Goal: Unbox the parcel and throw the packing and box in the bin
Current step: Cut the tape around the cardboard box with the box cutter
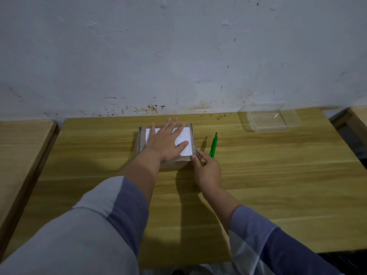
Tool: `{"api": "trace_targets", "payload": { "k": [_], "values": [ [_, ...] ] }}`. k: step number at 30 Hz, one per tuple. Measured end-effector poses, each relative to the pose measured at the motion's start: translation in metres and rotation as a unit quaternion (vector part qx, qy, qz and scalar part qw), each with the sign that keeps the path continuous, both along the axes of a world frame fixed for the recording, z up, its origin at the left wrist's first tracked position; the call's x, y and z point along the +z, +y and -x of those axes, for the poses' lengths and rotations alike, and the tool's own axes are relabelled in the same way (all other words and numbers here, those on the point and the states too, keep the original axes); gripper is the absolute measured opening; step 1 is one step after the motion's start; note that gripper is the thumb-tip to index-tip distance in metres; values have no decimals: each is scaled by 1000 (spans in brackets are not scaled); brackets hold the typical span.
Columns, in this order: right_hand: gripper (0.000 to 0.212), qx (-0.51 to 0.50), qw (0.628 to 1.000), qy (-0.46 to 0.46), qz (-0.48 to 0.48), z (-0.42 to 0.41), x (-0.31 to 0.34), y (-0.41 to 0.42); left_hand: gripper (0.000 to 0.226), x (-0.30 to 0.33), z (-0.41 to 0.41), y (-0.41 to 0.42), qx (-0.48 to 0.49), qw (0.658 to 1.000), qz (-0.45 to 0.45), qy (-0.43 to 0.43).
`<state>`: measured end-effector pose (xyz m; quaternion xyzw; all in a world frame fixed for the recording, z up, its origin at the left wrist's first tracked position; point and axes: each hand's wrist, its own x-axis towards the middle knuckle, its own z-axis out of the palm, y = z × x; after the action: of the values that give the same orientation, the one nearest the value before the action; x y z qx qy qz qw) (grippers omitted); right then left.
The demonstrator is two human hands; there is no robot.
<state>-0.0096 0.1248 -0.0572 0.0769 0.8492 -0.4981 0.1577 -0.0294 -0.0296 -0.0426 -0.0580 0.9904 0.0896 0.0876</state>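
Note:
A small brown cardboard parcel (140,141) with a white label on top sits in the middle of the wooden table (258,185). My left hand (165,140) lies flat on the label with fingers spread, pressing the parcel down. My right hand (207,171) is at the parcel's near right corner, thumb and forefinger pinching at the edge there; whether it grips tape or cardboard is not clear. A green-handled cutter (213,145) lies on the table just right of the parcel, beside my right fingers and untouched.
A clear plastic tray (271,120) stands at the back right of the table by the stained white wall. A second wooden table (21,147) adjoins on the left, and another (359,116) shows at the far right. No bin is in view.

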Motion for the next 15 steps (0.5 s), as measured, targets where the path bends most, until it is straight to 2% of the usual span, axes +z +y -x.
{"api": "trace_targets", "payload": {
  "k": [6,11,15],
  "values": [
    [32,-57,994,-35,82,19,2,-8,67,-9,-2,5,57,997,30,30],
    [32,-44,997,-15,59,61,12,-7,74,-7,-19,8,84,996,10,29],
    [40,-24,998,-26,54,74,17,-8,67,-9,-37,26,126,991,-10,51]
  ]
}}
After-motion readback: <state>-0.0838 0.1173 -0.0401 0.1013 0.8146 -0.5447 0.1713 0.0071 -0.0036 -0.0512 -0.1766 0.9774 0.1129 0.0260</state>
